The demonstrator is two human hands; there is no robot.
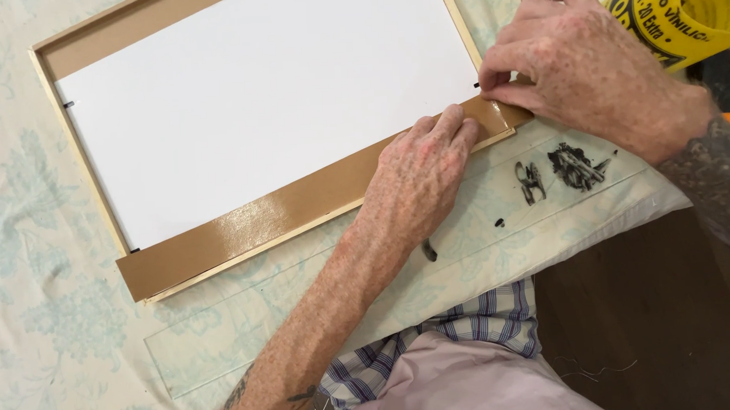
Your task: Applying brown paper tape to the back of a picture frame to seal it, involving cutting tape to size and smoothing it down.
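We see a pale floral cloth (27, 265) covering the table, and a clear plastic sheet (248, 330) lying flat on it near the edge. Small black clips (574, 167) sit in a loose pile on that sheet, one more (429, 250) apart. Dark wooden floor (660, 308) shows beyond the table edge.
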